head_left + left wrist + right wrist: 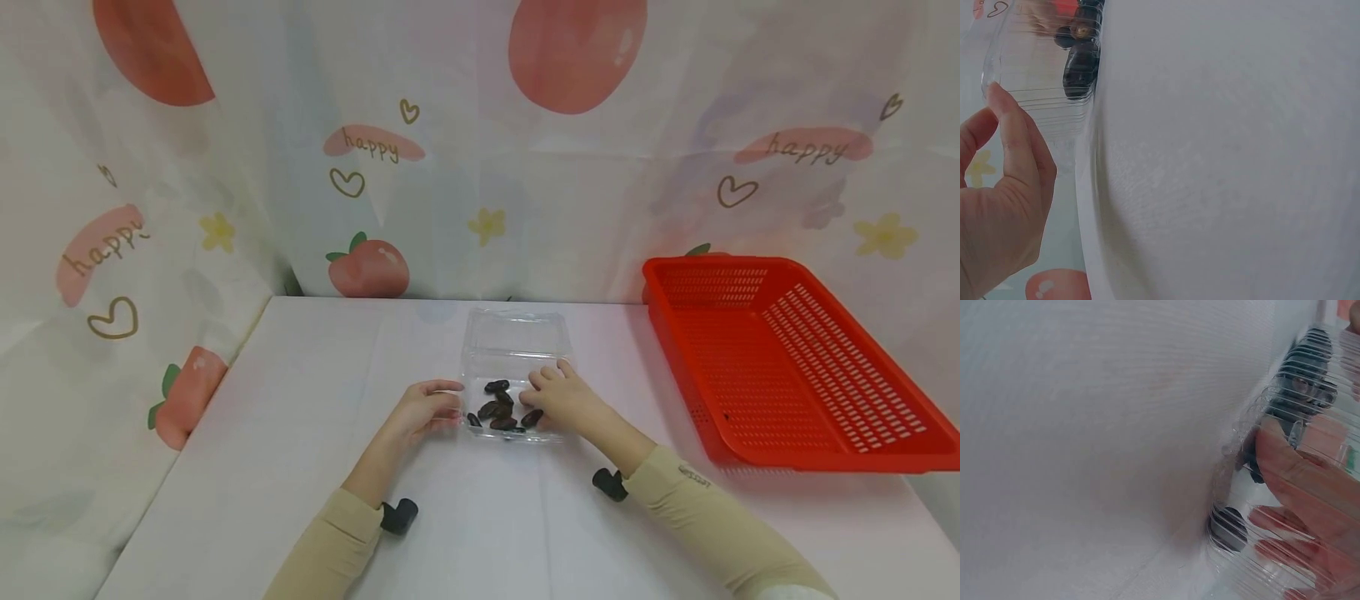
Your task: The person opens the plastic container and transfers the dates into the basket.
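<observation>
A clear plastic clamshell box (517,367) stands on the white table with its lid raised toward the back. Several dark, glossy, oval dates (504,423) lie in its near half. At the box's left side, my left hand (429,407) holds its fingers nearly straight, with a fingertip (997,94) right at the rim. My right hand (566,402) reaches over the right side into the box. Through the ribbed wall, the right wrist view shows its thumb (1279,453) beside the dates and its other fingers spread, nothing visible between them.
A red perforated plastic basket (720,433) stands at the right of the table, against the fruit-patterned backdrop (450,192). Black wrist cameras (400,517) are worn at both sleeves. The table's left edge (187,454) runs along the backdrop.
</observation>
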The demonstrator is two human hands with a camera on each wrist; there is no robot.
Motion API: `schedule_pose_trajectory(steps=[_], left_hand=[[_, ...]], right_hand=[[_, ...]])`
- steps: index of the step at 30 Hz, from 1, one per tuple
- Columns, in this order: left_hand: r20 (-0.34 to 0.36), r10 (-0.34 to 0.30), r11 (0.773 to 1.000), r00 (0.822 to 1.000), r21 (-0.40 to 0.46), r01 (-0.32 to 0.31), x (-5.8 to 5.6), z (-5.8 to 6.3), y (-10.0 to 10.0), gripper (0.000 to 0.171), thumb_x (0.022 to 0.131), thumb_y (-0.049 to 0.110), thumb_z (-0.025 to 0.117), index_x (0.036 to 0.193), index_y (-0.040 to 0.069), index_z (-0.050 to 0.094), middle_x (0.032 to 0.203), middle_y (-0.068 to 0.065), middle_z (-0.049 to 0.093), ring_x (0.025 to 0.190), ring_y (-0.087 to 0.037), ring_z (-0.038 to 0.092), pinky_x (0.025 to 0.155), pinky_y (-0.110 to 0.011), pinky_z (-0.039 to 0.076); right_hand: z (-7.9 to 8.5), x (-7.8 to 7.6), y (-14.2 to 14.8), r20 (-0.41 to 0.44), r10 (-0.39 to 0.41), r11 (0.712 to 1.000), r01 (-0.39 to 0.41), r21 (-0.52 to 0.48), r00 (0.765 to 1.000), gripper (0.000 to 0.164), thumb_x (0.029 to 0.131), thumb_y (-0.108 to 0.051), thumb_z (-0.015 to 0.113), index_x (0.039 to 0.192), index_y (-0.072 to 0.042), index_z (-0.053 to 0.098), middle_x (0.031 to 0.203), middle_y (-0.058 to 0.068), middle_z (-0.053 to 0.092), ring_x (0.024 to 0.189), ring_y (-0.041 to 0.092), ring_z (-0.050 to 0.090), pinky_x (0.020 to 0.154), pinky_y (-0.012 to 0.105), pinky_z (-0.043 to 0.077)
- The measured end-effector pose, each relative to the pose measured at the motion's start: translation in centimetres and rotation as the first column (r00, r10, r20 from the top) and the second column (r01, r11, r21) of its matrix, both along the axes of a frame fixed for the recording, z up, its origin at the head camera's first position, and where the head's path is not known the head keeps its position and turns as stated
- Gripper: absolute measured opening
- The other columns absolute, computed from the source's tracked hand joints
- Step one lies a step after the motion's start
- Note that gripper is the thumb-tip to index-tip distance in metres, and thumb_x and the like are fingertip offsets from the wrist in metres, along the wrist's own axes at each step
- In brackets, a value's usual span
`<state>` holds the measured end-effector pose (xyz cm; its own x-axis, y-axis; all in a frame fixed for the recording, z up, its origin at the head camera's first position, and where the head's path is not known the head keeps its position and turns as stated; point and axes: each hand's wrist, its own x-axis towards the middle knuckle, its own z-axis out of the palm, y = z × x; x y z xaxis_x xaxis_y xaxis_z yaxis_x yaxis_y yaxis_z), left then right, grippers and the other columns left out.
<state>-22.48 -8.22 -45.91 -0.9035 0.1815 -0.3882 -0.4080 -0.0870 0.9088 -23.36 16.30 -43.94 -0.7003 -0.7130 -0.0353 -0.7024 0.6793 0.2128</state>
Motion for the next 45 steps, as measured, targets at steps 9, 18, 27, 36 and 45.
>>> schedule_pose_trajectory(steps=[9,18,27,36,45], left_hand=[[0.005,-0.004,1.0,1.0,-0.006,0.004,-0.1,-0.1,0.1,0.033,0.083,-0.005,0.055,0.116,-0.007,0.055,0.075,-0.006,0.058,0.062,-0.012,0.059,0.057,-0.023,0.055],[0.004,-0.005,1.0,1.0,-0.014,0.005,-0.1,-0.1,0.0,0.033,0.083,-0.005,0.056,0.116,-0.006,0.056,0.078,-0.009,0.059,0.062,-0.012,0.06,0.057,-0.023,0.055],[0.004,-0.01,1.0,1.0,-0.019,0.01,-0.1,-0.1,0.1,0.033,0.083,-0.004,0.056,0.116,-0.006,0.055,0.078,-0.009,0.059,0.063,-0.013,0.06,0.058,-0.023,0.055],[0.009,-0.001,1.0,1.0,-0.022,0.001,0.0,0.0,0.2,0.033,0.082,-0.004,0.056,0.115,-0.006,0.056,0.079,-0.008,0.059,0.062,-0.013,0.059,0.058,-0.023,0.055],[0.006,-0.014,1.0,1.0,0.007,0.014,0.1,0.2,0.0,0.034,0.083,-0.005,0.055,0.117,-0.008,0.054,0.075,-0.006,0.058,0.061,-0.012,0.059,0.058,-0.023,0.055]], right_hand=[[-0.1,-0.1,-0.2,0.002,0.02,1.0,-0.02,0.004,1.0,0.028,0.069,-0.037,0.072,0.087,-0.021,0.057,0.09,0.002,0.049,0.089,0.023,0.047,0.089,0.051,0.036],[-0.1,-0.1,-0.1,0.017,0.001,1.0,-0.001,-0.003,1.0,0.029,0.072,-0.036,0.071,0.092,-0.02,0.058,0.093,0.003,0.051,0.089,0.023,0.048,0.089,0.051,0.037],[0.0,-0.2,0.4,-0.034,-0.013,0.996,0.01,-0.085,0.999,0.026,0.076,-0.032,0.069,0.098,-0.02,0.059,0.091,0.004,0.051,0.092,0.026,0.05,0.089,0.051,0.037],[1.7,0.2,1.0,-0.081,-0.035,0.996,0.029,-0.08,0.996,0.027,0.077,-0.027,0.07,0.099,-0.021,0.056,0.091,0.005,0.051,0.092,0.026,0.05,0.087,0.048,0.038],[4.3,1.3,2.1,-0.071,-0.127,0.988,0.12,-0.094,0.989,0.026,0.078,-0.028,0.07,0.099,-0.02,0.057,0.09,0.005,0.051,0.092,0.026,0.051,0.091,0.052,0.037]])
